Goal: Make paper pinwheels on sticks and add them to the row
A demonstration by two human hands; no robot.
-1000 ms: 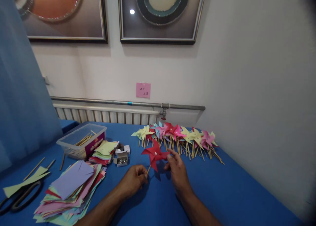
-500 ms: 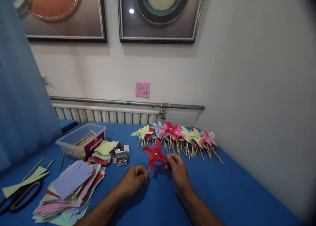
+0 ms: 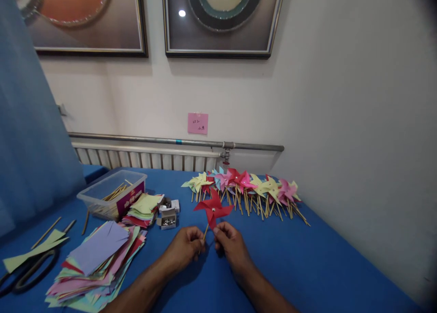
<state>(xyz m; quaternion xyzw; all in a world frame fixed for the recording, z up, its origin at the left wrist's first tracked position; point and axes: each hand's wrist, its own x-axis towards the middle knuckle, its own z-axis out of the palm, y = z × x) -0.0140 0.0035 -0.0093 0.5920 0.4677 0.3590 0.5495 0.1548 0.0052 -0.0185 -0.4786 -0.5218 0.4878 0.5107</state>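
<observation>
A red paper pinwheel [image 3: 214,208] with a shiny pin at its centre is held upright over the blue table. My left hand [image 3: 187,247] is closed around its thin wooden stick, below the blades. The thumb and fingers of my right hand [image 3: 232,245] are pinched at the tip of the lowest blade. Behind it lies a long row of finished pinwheels [image 3: 239,182] in red, pink, yellow and blue, their sticks pointing toward me.
On the left are a clear plastic box [image 3: 102,197] of sticks, small paper sheets [image 3: 145,206], open boxes of metal pins [image 3: 168,221], a large stack of coloured paper [image 3: 102,249] and black-handled scissors [image 3: 36,269] under paper strips. A radiator [image 3: 153,160] runs behind the table.
My right hand has moved left and down, from the right-hand blade to the lowest one. The pinwheel's blades have turned and sit slightly higher. My left hand keeps the stick.
</observation>
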